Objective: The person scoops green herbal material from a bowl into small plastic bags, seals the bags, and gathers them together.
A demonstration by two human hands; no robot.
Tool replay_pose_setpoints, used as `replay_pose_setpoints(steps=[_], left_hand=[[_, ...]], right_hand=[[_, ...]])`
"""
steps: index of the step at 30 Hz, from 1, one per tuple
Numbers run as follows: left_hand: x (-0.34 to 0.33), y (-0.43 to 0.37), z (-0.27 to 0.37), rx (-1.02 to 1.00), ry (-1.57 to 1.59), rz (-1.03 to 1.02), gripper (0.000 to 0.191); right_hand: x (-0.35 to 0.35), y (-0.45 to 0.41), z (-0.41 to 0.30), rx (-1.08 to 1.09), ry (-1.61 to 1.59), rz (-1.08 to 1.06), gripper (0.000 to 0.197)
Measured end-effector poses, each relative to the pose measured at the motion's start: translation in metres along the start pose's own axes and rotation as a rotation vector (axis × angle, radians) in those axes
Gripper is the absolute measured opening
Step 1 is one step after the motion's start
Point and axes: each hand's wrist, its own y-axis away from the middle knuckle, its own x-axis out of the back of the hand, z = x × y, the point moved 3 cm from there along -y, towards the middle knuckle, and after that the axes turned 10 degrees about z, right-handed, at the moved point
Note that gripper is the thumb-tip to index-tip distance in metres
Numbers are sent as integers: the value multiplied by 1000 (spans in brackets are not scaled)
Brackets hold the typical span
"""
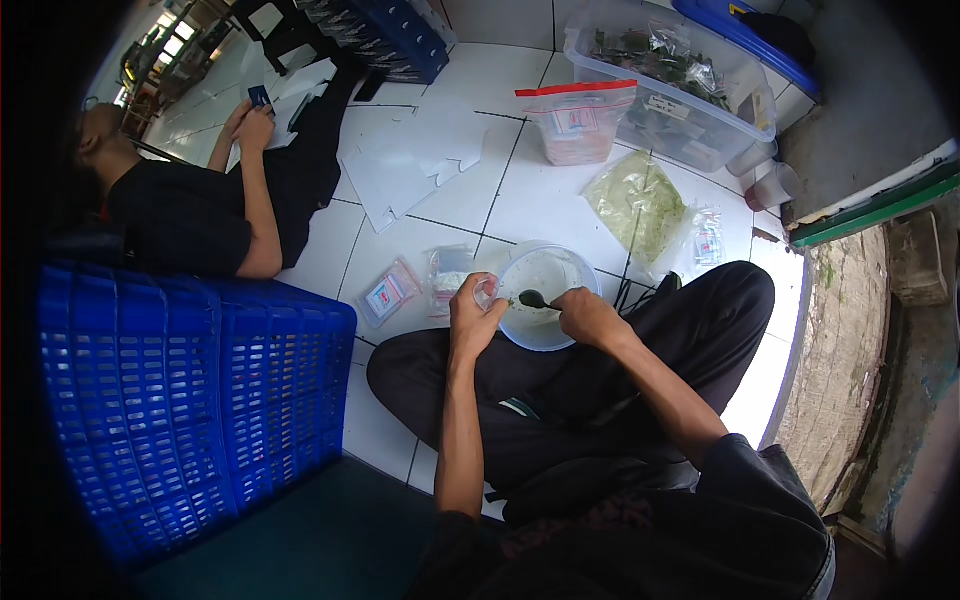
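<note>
My left hand holds a small clear plastic bag, its mouth towards the bowl. Between my crossed legs and the tiles stands a round clear plastic tub; a little pale and green matter shows inside. Over it, my right hand grips a dark spoon, whose bowl points at the small bag. A bit of green stuff shows by my left fingertips. Just left of the tub lie a clear packet with pale contents and a labelled zip bag.
Beyond the tub are a bag of green powder, small clear bags, a red-topped zip bag and a storage bin. Blue crates stand at left. Another person sits beyond them, near white sheets.
</note>
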Motion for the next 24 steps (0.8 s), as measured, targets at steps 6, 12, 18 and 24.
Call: replay_pose_setpoints(steps=[6,12,18,24], left_hand=[[0,-1,-1,-43,-17,-6,32],[0,-2,-1,-49,-4,-14,32],[-1,-1,5,-50,-5,-33,31],[2,1,5,-77,-21,-7,31]], right_hand=[[-7,2,-12,140,-1,124,21],[9,-20,-13,118,-64,306,37],[-25,-16,-15,161,-5,95,30],[-10,-10,-8,182,119,147,19]])
